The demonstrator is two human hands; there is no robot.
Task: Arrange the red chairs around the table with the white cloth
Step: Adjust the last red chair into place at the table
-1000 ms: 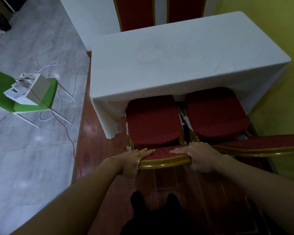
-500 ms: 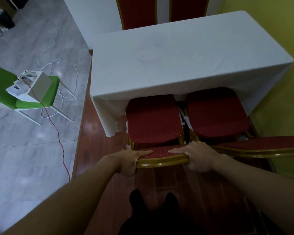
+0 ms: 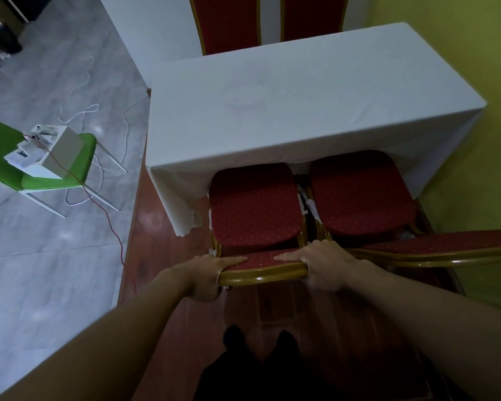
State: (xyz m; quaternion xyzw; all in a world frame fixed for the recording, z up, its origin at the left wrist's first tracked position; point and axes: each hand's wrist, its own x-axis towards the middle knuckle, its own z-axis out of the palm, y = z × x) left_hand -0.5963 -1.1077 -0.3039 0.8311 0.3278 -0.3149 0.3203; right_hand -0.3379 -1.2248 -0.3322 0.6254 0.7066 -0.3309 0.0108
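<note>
A table with a white cloth point(image 3: 301, 105) fills the upper middle. On its near side a red chair point(image 3: 255, 206) with a gold frame has its seat tucked partly under the cloth. My left hand point(image 3: 206, 276) grips the left end of its backrest top and my right hand point(image 3: 327, 264) grips the right end. A second red chair point(image 3: 359, 195) sits beside it on the right, its backrest point(image 3: 446, 250) reaching to the right edge. Two more red chair backs point(image 3: 229, 21) point(image 3: 310, 15) stand upright on the table's far side.
A green chair point(image 3: 55, 175) with a white box and papers stands on the grey tile at left. A red cable point(image 3: 110, 227) and white cables trail across the floor. A yellow wall point(image 3: 475, 68) runs close along the right. My dark shoes point(image 3: 258, 340) rest on the wood floor.
The near left chair has slid a little farther under the cloth, with both hands still on its backrest. The view has shifted slightly.
</note>
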